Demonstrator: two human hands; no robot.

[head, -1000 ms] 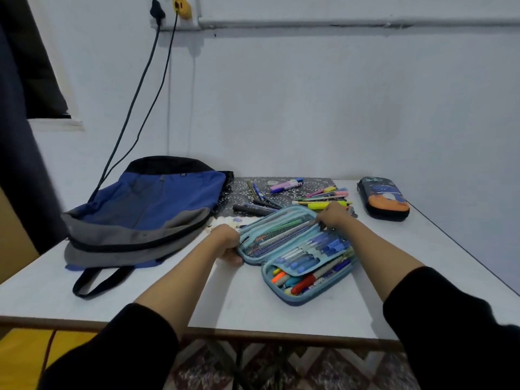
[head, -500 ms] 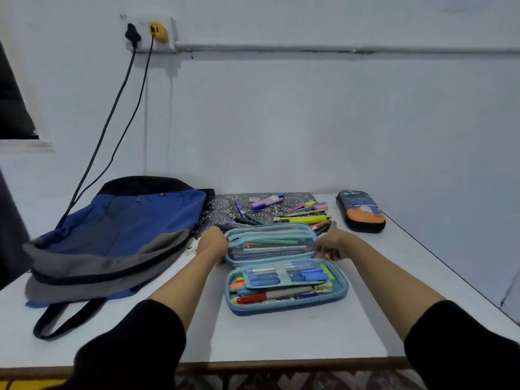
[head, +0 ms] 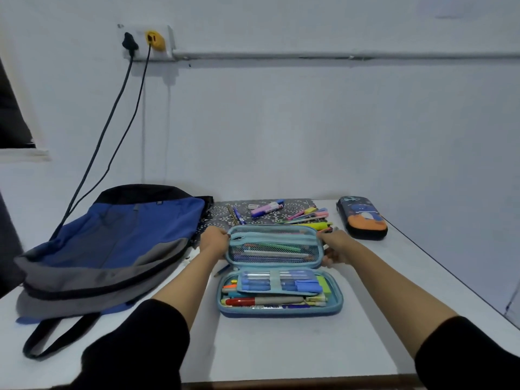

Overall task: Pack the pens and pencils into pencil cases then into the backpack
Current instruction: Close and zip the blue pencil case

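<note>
White surface (head: 281, 347), pale wall (head: 309, 136) behind. In middle, light blue pencil case (head: 281, 311) lies open, full of pens (head: 264, 301). Lid's left end gripped by left hand (head: 215, 243), right end by right hand (head: 334, 247). At left, blue backpack (head: 126, 235). Far side: loose pens (head: 306, 216), dark pencil case (head: 363, 218) at right. Label on pink marker (head: 267, 208) too blurry to read.

Open light blue pencil case (head: 281, 306) at frame centre on white table (head: 281, 350), base flat and full of pens, mesh lid stood up behind it with pens in the mesh. Left hand (head: 215, 243) grips lid's left end, right hand (head: 336, 247) grips its right end. Blue and grey backpack (head: 112, 243) lies flat at left of frame, strap toward lower left. Loose pens (head: 306, 216) on dark patterned mat (head: 222, 218) just behind lid. Closed dark pencil case (head: 363, 218) right of centre, apart from the rest. Two cables (head: 112, 130) run from wall socket (head: 143, 42) at upper left down behind backpack
</note>
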